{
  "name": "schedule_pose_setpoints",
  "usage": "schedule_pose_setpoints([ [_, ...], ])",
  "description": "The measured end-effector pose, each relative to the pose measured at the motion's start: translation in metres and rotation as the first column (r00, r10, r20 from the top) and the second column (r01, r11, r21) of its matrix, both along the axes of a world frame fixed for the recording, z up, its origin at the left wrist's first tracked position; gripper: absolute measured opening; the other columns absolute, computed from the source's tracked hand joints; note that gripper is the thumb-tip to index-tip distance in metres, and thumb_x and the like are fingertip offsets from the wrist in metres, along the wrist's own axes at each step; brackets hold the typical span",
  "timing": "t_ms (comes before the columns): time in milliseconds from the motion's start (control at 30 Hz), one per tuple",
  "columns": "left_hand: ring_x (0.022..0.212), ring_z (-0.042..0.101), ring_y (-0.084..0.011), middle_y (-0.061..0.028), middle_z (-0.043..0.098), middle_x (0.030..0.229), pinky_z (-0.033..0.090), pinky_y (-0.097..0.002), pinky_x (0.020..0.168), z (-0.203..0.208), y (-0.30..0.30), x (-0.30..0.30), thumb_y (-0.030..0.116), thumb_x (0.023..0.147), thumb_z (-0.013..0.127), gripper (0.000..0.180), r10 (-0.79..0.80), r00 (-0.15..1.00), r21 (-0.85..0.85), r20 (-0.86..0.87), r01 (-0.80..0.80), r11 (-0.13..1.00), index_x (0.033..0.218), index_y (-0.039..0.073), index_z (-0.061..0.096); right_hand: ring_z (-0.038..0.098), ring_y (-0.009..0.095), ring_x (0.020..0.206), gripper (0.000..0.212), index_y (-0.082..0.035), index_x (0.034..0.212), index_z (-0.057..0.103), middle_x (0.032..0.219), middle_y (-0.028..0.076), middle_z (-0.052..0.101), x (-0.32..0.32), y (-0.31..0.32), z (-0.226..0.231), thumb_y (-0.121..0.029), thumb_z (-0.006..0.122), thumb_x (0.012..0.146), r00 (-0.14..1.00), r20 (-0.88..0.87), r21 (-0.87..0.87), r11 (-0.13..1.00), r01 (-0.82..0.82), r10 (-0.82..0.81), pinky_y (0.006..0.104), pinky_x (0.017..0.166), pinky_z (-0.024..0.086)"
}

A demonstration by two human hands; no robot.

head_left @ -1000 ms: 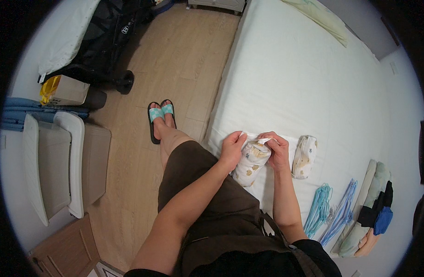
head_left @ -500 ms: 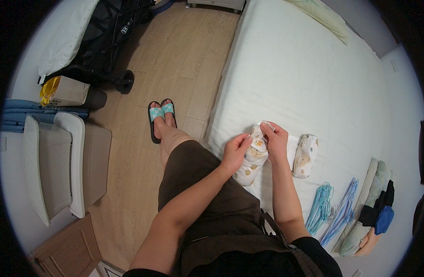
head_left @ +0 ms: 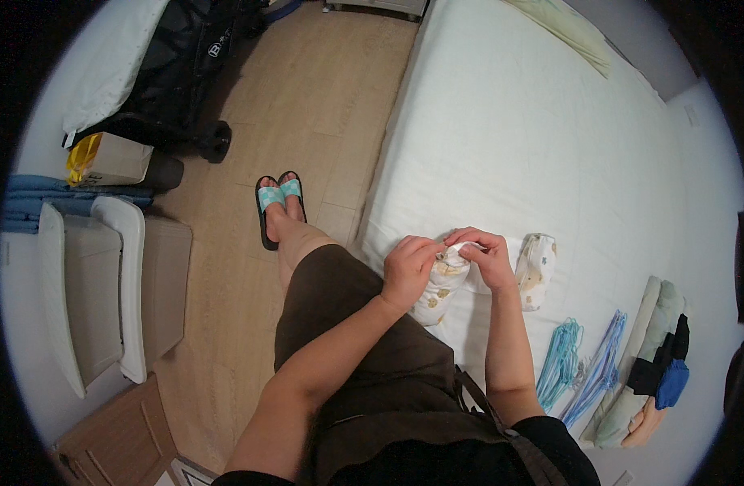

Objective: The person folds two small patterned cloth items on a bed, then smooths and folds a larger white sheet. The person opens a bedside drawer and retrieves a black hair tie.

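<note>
A rolled bundle of white printed cloth (head_left: 438, 301), with brown and orange figures, lies at the bed's near edge, close against my lap. My left hand (head_left: 410, 271) pinches the far end of this bundle. From the other side, my right hand (head_left: 487, 257) has its thumb and fingers closed on the same end. Part of the gathered cloth is hidden behind the fingers. Just right of my right hand rests a second rolled bundle of similar printed cloth (head_left: 535, 271), which neither hand touches.
Teal hangers (head_left: 560, 360) and blue hangers (head_left: 600, 373) lie on the white bed (head_left: 501, 121), beside rolled clothes (head_left: 631, 397) along the right wall. A pillow (head_left: 562, 32) is at the far end. Left on the floor stand a lidded storage bin (head_left: 165, 275) and a black stroller (head_left: 178, 73).
Both hands have turned inward over the bundle's far end. The loose cloth held up there has been folded down toward the roll, making it look shorter.
</note>
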State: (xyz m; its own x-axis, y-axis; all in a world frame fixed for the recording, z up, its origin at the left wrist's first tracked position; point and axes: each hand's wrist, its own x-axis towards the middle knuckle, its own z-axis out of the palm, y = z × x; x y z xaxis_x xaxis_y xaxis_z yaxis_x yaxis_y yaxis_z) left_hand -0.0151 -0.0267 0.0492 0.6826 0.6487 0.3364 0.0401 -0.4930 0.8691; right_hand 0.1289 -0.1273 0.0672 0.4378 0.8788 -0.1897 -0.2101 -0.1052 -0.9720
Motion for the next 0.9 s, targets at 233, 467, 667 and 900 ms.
schedule_pose_setpoints([
  [233, 0.075, 0.058, -0.0239, -0.0089, 0.060, 0.079, 0.048, -0.0311, 0.064, 0.008, 0.001, 0.001, -0.005, 0.062, 0.060, 0.015, -0.096, 0.988, 0.197, 0.119, 0.072, 0.978, 0.076, 0.000, 0.060, 0.056, 0.016, 0.084, 0.010, 0.002, 0.080, 0.062, 0.085, 0.009, 0.062, 0.008, -0.007, 0.001, -0.005, 0.059, 0.075, 0.994, -0.104, -0.031, 0.998, -0.047, 0.044, 0.0281, 0.079, 0.041],
  [467, 0.073, 0.057, -0.0242, -0.0086, 0.058, 0.079, 0.049, -0.0309, 0.061, 0.010, 0.000, 0.002, -0.005, 0.058, 0.061, 0.017, -0.132, 0.977, 0.306, 0.165, 0.077, 0.949, 0.074, 0.000, 0.058, 0.053, 0.007, 0.067, 0.009, -0.001, 0.082, 0.059, 0.074, 0.002, 0.060, 0.007, 0.003, -0.001, -0.007, 0.062, 0.075, 0.971, -0.227, -0.186, 0.982, 0.039, -0.081, 0.0202, 0.060, 0.042],
  [667, 0.072, 0.055, -0.0219, -0.0072, 0.056, 0.081, 0.047, -0.0297, 0.061, 0.012, 0.002, 0.003, 0.002, 0.059, 0.060, 0.016, -0.146, 0.975, 0.351, 0.170, 0.079, 0.933, 0.075, 0.002, 0.056, 0.049, 0.005, 0.061, 0.009, -0.004, 0.078, 0.057, 0.069, -0.001, 0.056, 0.006, 0.009, 0.003, -0.005, 0.063, 0.072, 0.982, -0.181, -0.237, 0.972, -0.001, -0.043, 0.0192, 0.054, 0.038],
  [900, 0.071, 0.056, -0.0247, -0.0104, 0.057, 0.081, 0.048, -0.0311, 0.060, 0.012, 0.001, 0.005, -0.004, 0.059, 0.061, 0.014, -0.192, 0.972, 0.378, 0.132, 0.130, 0.917, 0.072, -0.001, 0.055, 0.046, 0.005, 0.055, 0.009, -0.004, 0.079, 0.055, 0.067, -0.001, 0.055, -0.004, 0.011, 0.013, -0.005, 0.061, 0.072, 0.996, -0.061, -0.410, 0.912, 0.033, -0.064, 0.0175, 0.048, 0.035],
])
